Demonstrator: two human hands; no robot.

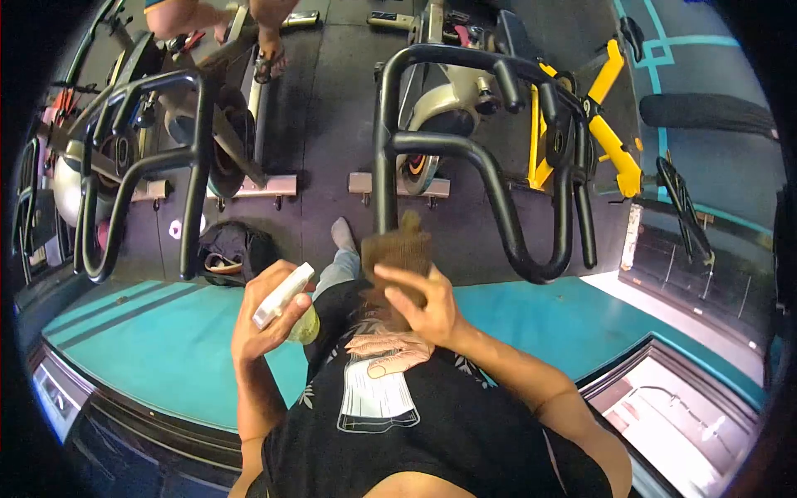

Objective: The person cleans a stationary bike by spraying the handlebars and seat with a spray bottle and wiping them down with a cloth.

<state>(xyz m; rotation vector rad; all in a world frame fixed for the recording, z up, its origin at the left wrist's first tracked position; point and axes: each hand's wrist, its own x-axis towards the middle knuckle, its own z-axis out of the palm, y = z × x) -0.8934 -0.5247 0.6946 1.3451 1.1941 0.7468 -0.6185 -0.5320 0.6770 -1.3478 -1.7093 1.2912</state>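
My left grip (pixel 253 328) clasps a spray bottle (pixel 284 296) | my right grip (pixel 433 311) holds a brown cloth (pixel 398 253) | black bike handlebar (pixel 386 178) just ahead

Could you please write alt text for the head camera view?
A person's left hand holds a spray bottle while the right hand holds a brown cloth at a black handlebar. Exercise bikes stand ahead on a dark floor, with another person partly visible at upper left.
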